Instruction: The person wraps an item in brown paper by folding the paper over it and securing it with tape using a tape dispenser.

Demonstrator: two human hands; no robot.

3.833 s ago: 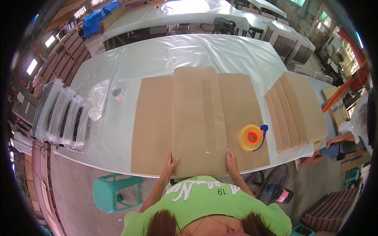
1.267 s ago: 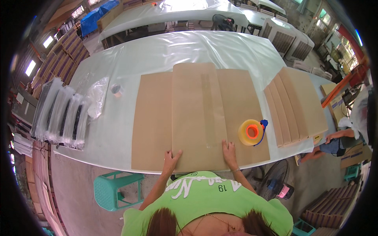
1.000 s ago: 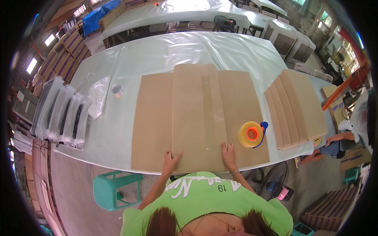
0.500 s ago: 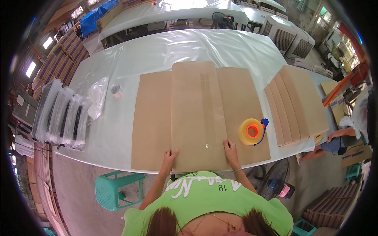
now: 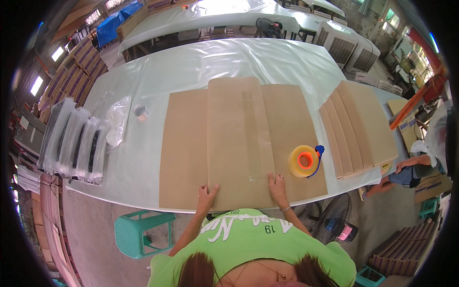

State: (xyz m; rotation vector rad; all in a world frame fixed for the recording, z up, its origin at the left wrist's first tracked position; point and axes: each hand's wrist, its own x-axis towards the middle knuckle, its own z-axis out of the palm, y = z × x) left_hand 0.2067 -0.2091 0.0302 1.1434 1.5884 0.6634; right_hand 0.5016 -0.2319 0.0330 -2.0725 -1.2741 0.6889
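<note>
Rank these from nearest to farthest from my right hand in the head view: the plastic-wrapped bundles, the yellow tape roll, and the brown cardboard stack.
From your right hand:
1. Yellow tape roll: just right of the hand, on the cardboard.
2. Brown cardboard stack: farther right, by the table's right end.
3. Plastic-wrapped bundles: across at the table's left end.

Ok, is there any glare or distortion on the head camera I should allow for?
Head view: bright streaks cross the far part of the white-covered table, and its near edge bows; a small glint marks the near end of the clear tape strip; the picture's corners are black; left hand and right hand are readable.
</note>
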